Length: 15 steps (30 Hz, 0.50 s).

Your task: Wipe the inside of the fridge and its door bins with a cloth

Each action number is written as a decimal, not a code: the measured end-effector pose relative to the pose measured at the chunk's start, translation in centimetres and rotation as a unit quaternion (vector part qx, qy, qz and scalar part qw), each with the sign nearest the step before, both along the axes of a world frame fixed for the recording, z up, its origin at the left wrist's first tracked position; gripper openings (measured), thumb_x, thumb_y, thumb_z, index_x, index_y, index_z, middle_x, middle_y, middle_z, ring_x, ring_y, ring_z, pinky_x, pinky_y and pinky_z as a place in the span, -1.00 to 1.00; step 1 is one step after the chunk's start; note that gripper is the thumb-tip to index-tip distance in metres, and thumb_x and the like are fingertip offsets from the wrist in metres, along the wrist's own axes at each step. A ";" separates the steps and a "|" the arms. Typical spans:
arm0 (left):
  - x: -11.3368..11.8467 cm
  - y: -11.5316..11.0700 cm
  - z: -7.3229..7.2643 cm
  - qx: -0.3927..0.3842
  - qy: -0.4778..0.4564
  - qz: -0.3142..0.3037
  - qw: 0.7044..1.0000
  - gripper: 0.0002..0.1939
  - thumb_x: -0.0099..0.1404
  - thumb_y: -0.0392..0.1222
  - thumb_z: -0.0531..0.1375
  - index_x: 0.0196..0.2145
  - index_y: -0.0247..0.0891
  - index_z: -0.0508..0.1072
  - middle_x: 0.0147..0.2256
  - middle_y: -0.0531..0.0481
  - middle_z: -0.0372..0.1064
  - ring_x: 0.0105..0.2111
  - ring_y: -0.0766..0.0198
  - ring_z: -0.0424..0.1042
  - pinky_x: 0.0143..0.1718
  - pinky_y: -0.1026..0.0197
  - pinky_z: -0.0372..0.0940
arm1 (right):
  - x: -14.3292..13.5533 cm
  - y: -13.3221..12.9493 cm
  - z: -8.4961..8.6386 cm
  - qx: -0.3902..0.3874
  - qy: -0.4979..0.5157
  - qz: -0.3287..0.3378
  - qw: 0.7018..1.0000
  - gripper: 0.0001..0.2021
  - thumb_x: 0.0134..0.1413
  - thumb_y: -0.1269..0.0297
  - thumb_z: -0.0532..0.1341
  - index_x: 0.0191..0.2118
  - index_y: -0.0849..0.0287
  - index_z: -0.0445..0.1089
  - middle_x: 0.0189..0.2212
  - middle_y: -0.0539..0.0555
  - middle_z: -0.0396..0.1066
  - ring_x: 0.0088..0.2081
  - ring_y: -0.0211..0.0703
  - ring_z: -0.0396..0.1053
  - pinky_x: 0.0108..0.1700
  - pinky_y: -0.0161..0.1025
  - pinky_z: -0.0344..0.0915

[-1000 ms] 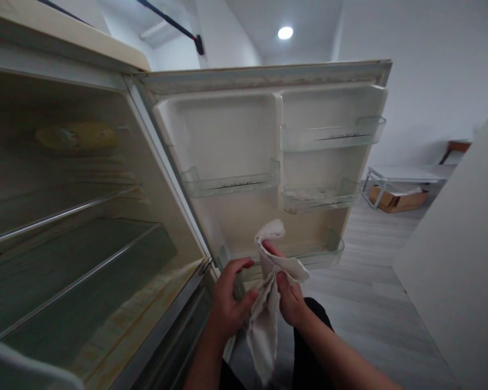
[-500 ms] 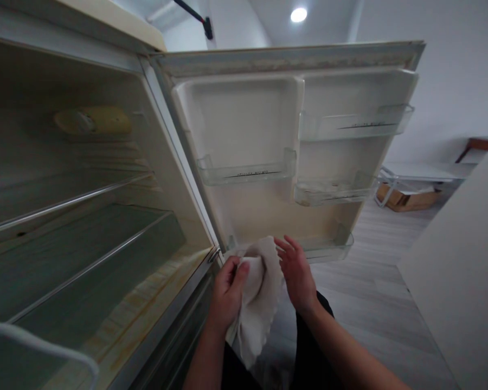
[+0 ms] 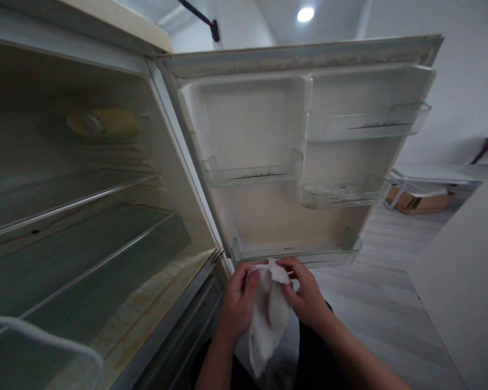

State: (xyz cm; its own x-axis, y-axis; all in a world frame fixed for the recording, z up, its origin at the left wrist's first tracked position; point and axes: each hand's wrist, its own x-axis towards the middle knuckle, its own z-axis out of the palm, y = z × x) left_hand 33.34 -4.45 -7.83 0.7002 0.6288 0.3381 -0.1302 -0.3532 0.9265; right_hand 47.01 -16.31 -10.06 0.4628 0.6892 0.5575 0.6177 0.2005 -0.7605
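I see my right hand (image 3: 306,295), spread open earlier, now pinch the pale cloth (image 3: 266,327); my left hand (image 3: 238,304) stays curled on it; the grip is two-handed.

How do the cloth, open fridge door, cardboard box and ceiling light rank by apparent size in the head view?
1. Fridge door, by far the largest
2. Cloth, with nearness to the camera likely enlarging it
3. Cardboard box, partly hidden and farther off
4. Ceiling light
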 end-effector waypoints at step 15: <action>-0.6 -1.8 1.6 0.264 0.045 -0.103 0.958 -0.79 0.45 -0.09 0.10 -0.19 -0.21 0.48 -0.33 -0.01 0.45 -0.30 0.25 0.44 -0.25 0.23 0.26 | -2.9 -0.8 -2.1 -0.151 -0.130 0.082 0.977 -0.76 0.21 0.43 0.03 -0.28 0.17 0.45 -0.34 0.13 0.52 -0.31 -0.06 0.47 -0.28 -0.18 0.41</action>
